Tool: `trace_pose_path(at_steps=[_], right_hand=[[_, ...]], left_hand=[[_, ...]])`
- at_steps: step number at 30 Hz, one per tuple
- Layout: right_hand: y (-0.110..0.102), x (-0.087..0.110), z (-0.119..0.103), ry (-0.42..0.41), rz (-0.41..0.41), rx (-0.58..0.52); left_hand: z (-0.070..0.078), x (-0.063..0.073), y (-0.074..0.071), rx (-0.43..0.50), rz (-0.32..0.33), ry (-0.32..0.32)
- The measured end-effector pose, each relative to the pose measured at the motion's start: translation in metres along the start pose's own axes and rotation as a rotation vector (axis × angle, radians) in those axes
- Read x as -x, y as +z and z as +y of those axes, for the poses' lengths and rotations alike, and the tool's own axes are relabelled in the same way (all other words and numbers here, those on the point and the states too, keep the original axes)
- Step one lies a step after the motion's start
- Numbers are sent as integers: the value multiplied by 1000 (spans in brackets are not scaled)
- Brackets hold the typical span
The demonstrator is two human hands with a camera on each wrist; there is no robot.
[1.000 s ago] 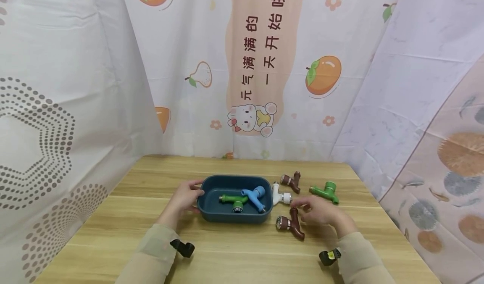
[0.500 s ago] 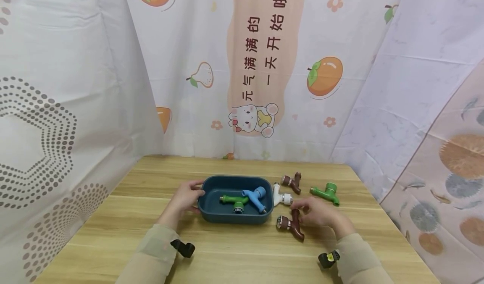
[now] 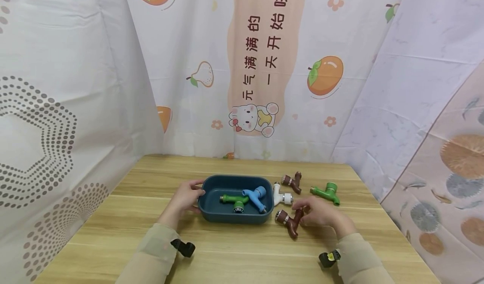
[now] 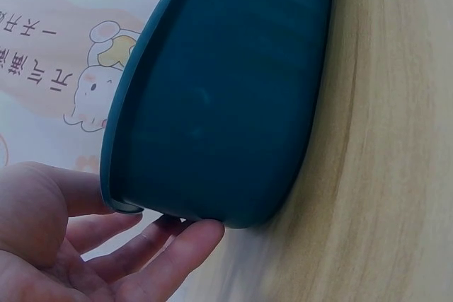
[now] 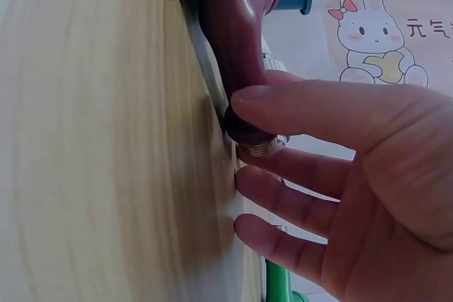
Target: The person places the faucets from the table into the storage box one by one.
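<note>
My left hand [image 3: 188, 198] holds the left end of a dark teal plastic basin [image 3: 234, 219], thumb at the rim and other fingers against the outer wall, as the left wrist view [image 4: 212, 104] also shows. Inside the basin lie a green faucet [image 3: 235, 200] and a blue faucet [image 3: 255, 199]. My right hand [image 3: 321, 211] pinches a brown faucet [image 3: 292, 225] by its threaded inlet end between thumb and index finger. In the right wrist view the brown faucet [image 5: 237, 33] is close to the wooden tabletop, with its brass thread [image 5: 258, 149] at the fingers.
Against the basin's right end lies a white faucet [image 3: 280, 197]. Behind it is another brown faucet [image 3: 293, 182], and a green faucet [image 3: 327, 192] lies behind my right hand. The wooden table [image 3: 234, 254] ends at a printed curtain [image 3: 211, 141].
The front brown faucet has turned in my right hand, its spout swinging left and its inlet end shifting right. The left hand and the basin stay in place.
</note>
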State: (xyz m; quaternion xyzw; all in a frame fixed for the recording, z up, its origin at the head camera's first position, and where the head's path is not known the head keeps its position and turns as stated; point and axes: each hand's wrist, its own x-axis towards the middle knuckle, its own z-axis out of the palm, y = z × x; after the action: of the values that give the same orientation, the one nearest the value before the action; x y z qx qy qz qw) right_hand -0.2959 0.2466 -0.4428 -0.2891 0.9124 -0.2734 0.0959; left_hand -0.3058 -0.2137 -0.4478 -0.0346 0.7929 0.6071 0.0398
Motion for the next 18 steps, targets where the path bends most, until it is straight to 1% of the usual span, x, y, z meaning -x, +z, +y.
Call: trace_pose_path(at_steps=[5, 13, 18], right_hand=[[0, 0, 1, 8, -12, 30], [-1, 0, 1, -22, -23, 21], [0, 1, 1, -5, -25, -10]], left_hand=[[0, -1, 0, -4, 2, -3], [0, 0, 0, -9, 4, 4], [1, 1, 0, -7, 2, 6]])
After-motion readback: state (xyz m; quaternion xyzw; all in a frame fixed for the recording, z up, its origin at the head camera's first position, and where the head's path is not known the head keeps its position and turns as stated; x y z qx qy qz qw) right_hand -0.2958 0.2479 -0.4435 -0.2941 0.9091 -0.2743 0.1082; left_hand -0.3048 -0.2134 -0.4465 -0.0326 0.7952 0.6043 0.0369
